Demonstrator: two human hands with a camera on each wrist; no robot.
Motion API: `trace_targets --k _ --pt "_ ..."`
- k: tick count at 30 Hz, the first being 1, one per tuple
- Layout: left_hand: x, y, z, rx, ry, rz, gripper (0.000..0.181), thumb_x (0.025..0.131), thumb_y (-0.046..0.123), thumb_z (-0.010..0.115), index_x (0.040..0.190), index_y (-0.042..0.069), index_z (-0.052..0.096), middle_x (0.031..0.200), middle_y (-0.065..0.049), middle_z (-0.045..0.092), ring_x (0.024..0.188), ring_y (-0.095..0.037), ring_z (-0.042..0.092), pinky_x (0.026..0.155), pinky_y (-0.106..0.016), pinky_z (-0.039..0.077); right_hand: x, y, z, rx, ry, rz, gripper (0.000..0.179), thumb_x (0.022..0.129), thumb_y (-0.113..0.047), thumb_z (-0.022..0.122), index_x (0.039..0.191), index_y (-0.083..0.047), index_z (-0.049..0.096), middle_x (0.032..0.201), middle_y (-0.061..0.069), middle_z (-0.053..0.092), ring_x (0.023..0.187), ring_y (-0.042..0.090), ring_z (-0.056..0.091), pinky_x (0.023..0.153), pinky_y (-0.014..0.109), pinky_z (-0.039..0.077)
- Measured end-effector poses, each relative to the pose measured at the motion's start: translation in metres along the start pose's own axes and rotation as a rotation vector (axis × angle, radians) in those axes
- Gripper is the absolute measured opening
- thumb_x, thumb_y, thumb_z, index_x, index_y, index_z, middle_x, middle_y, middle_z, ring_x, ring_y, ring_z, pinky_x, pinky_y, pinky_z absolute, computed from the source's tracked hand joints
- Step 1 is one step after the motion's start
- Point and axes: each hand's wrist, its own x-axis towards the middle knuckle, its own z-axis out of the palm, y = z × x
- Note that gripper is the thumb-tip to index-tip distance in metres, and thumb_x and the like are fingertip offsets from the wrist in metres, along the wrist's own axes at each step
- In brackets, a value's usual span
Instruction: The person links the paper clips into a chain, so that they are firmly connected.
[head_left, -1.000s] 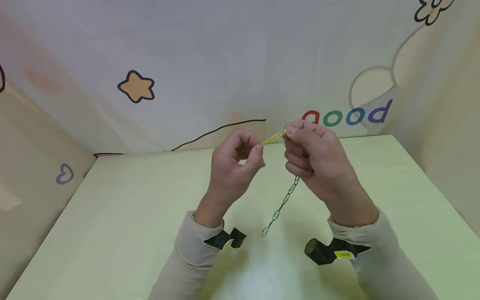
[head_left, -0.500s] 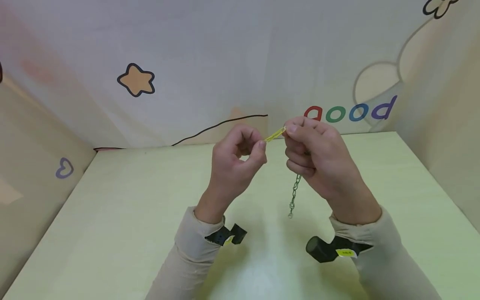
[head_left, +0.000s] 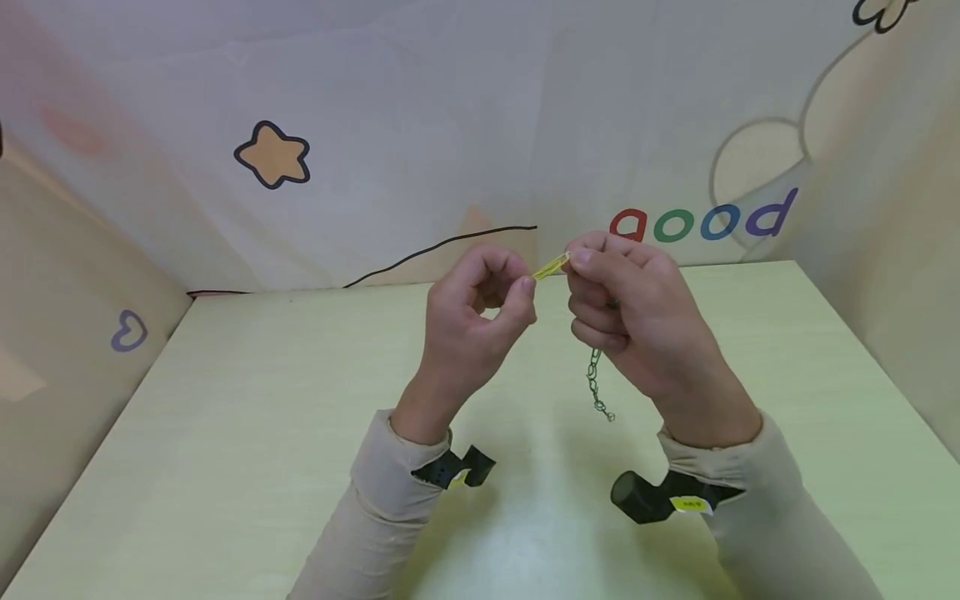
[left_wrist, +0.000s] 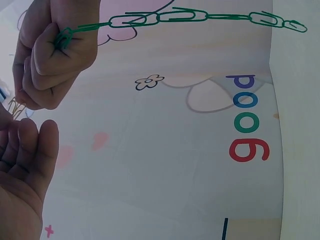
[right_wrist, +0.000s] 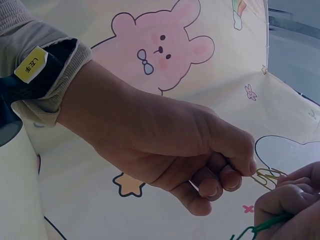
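Thumb and forefinger of my left hand [head_left: 476, 329] pinch the lower end of a yellow paper clip [head_left: 551, 266]. My right hand [head_left: 637, 312] pinches its upper end between thumb and forefinger. In the right wrist view the yellow wire [right_wrist: 269, 176] shows overlapping loops between the hands; whether it is one clip or two linked clips I cannot tell. The other right fingers curl round a chain of green paper clips [head_left: 592, 382], whose free end dangles below the fist. Several linked green clips [left_wrist: 229, 17] show in the left wrist view; the part inside the fist is hidden.
Both hands are raised above a pale green tabletop [head_left: 300, 433]. Behind it stands a printed cloth backdrop [head_left: 405, 125] with a star and coloured letters, and side panels [head_left: 67, 333] flank the table. Black wrist cameras [head_left: 637, 497] sit on both cuffs.
The dangling green chain has swung to the right and hangs in a more crumpled line. My hands have come slightly closer together, so less yellow wire shows. The view has tilted slightly.
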Motion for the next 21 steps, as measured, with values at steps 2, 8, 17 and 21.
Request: trace_targets --k 2,8,17,21 --pt "-0.0006 0.0005 0.0001 -0.005 -0.001 -0.01 0.005 0.091 -0.008 0.055 0.094 -0.008 0.052 0.079 -0.016 0.057 0.061 -0.021 0.057 0.056 -0.028 0.053 -0.0001 0.0003 -0.0003 -0.001 -0.002 0.0 0.024 0.105 -0.003 0.043 0.083 -0.006 0.053 0.066 0.003 0.022 0.047 0.013 0.016 0.044 0.024 0.01" --pt "-0.0027 0.0023 0.0002 -0.11 0.011 -0.079 0.007 0.099 -0.008 0.051 0.105 -0.013 0.049 0.088 -0.02 0.054 0.064 -0.02 0.058 0.058 -0.036 0.058 0.0002 0.0046 0.0005 -0.013 0.007 0.015 0.023 0.104 -0.004 0.045 0.084 -0.006 0.056 0.065 0.003 0.022 0.047 0.014 0.016 0.044 0.025 0.01" --pt "-0.0018 0.0059 0.0042 -0.402 0.162 -0.267 0.005 0.098 0.007 0.053 0.098 0.002 0.055 0.09 -0.004 0.067 0.069 -0.014 0.067 0.06 -0.034 0.059 -0.0001 0.0076 0.0059 -0.088 0.052 0.035 0.018 0.103 -0.005 0.05 0.088 -0.004 0.059 0.064 0.004 0.026 0.047 0.017 0.017 0.044 0.028 0.013" --pt "0.0004 0.0058 0.0004 -0.414 0.126 -0.294 0.008 0.095 0.003 0.056 0.096 -0.005 0.056 0.081 -0.003 0.066 0.063 -0.012 0.064 0.062 -0.031 0.059 0.0 0.0039 0.0032 -0.111 0.061 0.022 0.017 0.103 -0.007 0.051 0.089 -0.003 0.058 0.064 0.004 0.026 0.047 0.017 0.017 0.044 0.028 0.012"
